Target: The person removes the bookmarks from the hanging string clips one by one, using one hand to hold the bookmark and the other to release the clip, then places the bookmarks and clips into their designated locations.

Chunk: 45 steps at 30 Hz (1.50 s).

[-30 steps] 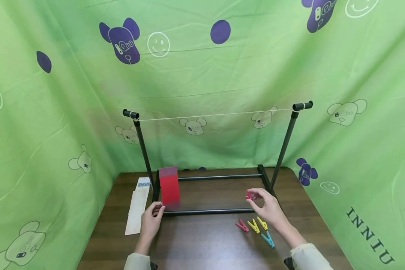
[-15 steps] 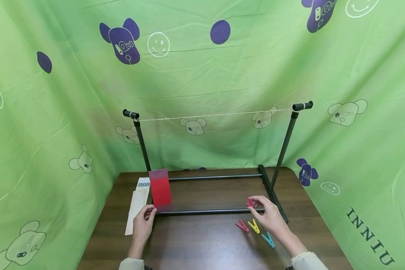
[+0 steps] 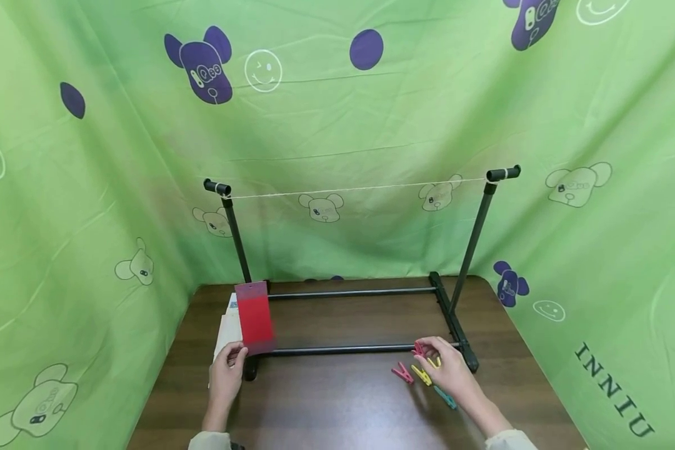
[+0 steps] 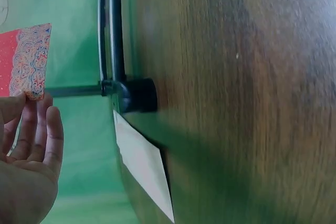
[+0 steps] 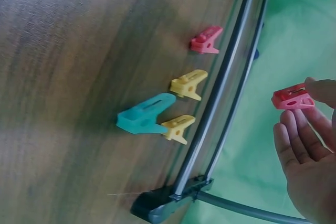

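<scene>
My left hand [image 3: 225,377] pinches a red card [image 3: 255,319] by its lower left corner and holds it upright above the table, near the left foot of a black rack. In the left wrist view the patterned end of the card [image 4: 32,59] shows between thumb and fingers. My right hand [image 3: 447,370] pinches a red clothespin [image 5: 292,97] between thumb and fingertips. Below that hand on the table lie another red clothespin [image 5: 206,40], two yellow clothespins [image 5: 188,84] and a larger teal clothespin [image 5: 145,114].
The black rack [image 3: 469,250] stands on the table with a thin white string [image 3: 349,189] tied between its two uprights. Pale cards [image 3: 229,331] lie at the left, partly behind the red card. A green printed curtain [image 3: 337,125] surrounds the table [image 3: 337,406].
My left hand has moved left with the red card, which now overlaps the pale cards. My right hand, still pinching the clothespin, has come lower, over the other clothespins.
</scene>
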Each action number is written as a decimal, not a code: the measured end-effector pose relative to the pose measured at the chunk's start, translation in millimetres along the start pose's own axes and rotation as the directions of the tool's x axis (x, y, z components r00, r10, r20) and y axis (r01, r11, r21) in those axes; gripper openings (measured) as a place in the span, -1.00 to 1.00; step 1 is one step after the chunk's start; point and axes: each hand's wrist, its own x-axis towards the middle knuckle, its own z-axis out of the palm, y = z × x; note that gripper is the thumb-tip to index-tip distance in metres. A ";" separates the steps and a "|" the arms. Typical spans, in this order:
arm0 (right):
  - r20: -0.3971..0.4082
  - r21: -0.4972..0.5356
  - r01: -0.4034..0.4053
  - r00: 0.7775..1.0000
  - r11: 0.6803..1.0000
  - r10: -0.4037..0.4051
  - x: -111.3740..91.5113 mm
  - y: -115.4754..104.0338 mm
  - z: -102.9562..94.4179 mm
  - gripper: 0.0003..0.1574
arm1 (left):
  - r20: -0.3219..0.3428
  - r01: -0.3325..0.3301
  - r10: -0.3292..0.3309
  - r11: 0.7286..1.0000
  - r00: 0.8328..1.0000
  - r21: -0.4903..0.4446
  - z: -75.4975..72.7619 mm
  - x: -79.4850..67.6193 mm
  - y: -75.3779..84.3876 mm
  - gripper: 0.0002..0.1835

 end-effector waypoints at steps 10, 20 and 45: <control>0.038 -0.033 -0.081 0.996 0.996 0.083 -15.3 0.6 4.9 -0.54 | -0.048 0.097 -0.094 0.993 0.994 0.065 -20.6 -5.4 -15.0 -0.91; 0.180 -0.093 -0.246 0.949 0.965 0.259 -22.2 -5.1 6.2 -0.59 | -0.076 0.143 -0.140 0.989 0.987 0.042 -41.2 -9.3 -22.6 -0.88; 0.296 -0.276 -0.269 0.890 0.923 0.348 -35.4 -3.2 13.8 -0.63 | -0.027 0.290 -0.293 0.918 0.956 0.269 -59.4 -12.2 -35.6 -0.74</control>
